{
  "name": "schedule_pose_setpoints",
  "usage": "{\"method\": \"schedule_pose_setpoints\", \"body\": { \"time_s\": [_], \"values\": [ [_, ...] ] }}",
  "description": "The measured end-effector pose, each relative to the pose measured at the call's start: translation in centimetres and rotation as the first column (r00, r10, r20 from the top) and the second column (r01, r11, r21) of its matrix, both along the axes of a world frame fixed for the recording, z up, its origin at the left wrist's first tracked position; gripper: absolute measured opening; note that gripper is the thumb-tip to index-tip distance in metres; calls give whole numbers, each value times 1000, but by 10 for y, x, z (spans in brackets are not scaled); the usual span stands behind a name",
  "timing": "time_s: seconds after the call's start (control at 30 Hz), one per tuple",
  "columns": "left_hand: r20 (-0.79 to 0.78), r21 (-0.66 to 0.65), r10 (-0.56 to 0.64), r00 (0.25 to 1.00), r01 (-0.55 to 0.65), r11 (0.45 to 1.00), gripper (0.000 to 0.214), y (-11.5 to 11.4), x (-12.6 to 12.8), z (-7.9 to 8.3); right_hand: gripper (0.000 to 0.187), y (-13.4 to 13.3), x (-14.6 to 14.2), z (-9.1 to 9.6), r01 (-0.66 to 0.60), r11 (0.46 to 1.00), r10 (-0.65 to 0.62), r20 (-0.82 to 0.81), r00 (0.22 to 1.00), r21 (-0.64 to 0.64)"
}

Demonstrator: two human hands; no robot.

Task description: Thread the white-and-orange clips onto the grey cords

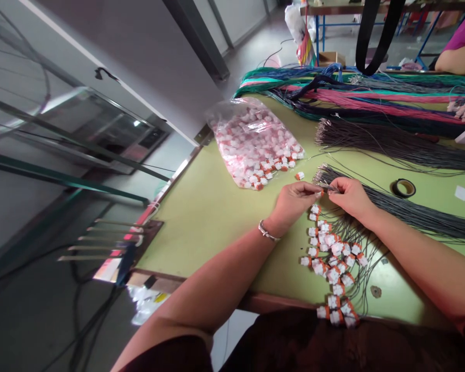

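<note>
My left hand (294,202) is closed in a pinch on a small white and red connector (320,193). Facing it, my right hand (350,196) pinches the ends of thin dark wires (411,212) from a bundle lying across the green table (209,217). The two hands meet at the connector. Below them lies a cluster of several finished connectors (333,263) with dark wires trailing out. One loose connector (299,175) lies just above my left hand. A silver bracelet (267,232) sits on my left wrist.
A clear plastic bag of white and red connectors (251,139) lies open at the table's left. More dark, pink, teal and blue wire bundles (372,98) stretch across the back. A tape roll (404,187) lies at right. Another person's arm (457,59) rests at the far right.
</note>
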State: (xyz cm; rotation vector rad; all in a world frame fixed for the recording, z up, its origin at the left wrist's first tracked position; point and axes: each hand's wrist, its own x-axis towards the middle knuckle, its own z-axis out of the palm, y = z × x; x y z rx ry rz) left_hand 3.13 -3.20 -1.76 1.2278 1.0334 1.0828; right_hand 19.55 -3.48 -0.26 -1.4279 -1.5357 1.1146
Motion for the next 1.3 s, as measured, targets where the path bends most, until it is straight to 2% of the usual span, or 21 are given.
{"method": "schedule_pose_setpoints", "body": {
  "time_s": [0.37,0.43,0.5,0.57,0.63,0.67,0.7,0.73,0.8,0.83,0.87,0.9,1.03,1.1,1.2,1.23,1.3],
  "values": [
    [14,-7,-23,1000,23,1000,17,-2,6,-4,10,2,0,-12,-67,990,37,230,972,124],
    [-27,-12,-29,999,29,1000,16,-4,5,-4,8,2,2,-12,-88,988,59,222,973,123],
    [-138,-2,-58,989,58,998,12,-6,2,0,9,2,3,-11,-79,991,62,158,986,106],
    [-293,27,-171,941,187,982,8,-9,-2,8,11,2,4,-9,-20,996,15,55,998,92],
    [-441,75,-325,837,395,916,8,-10,-7,18,14,2,4,-6,39,997,-36,-52,998,60],
    [-502,108,-364,784,475,873,11,-9,-9,22,16,2,3,-5,51,998,-48,-97,994,31],
    [-553,152,-348,757,503,851,14,-7,-12,24,18,1,3,-4,56,998,-55,-135,989,-2],
    [-595,212,-265,759,466,859,16,-4,-15,25,20,1,2,-3,56,998,-61,-166,984,-33],
    [-631,377,51,774,248,892,17,8,-19,22,25,0,0,-1,58,996,-71,-209,975,-70],
    [-624,465,224,748,125,876,18,16,-21,19,27,0,-1,0,55,996,-71,-223,972,-75],
    [-617,528,334,712,60,847,21,24,-23,14,27,-1,-1,1,48,996,-65,-233,970,-76],
    [-631,544,355,690,68,836,23,31,-24,10,26,-1,-2,1,36,996,-53,-236,970,-77],
    [-739,457,234,632,215,863,22,47,-27,-2,18,-3,-2,3,26,999,-36,-205,978,-48],
    [-722,457,240,649,188,869,23,44,-29,-1,16,-3,-2,4,40,999,-42,-191,981,-12],
    [-625,434,240,742,75,898,29,32,-30,11,16,-2,-3,4,38,999,-35,-176,984,14],
    [-578,377,200,791,42,925,29,27,-30,16,17,-2,-3,3,33,999,-31,-169,985,14],
    [-450,185,54,891,34,982,26,17,-27,25,17,-1,-3,2,26,1000,-24,-165,986,11]
  ]
}}
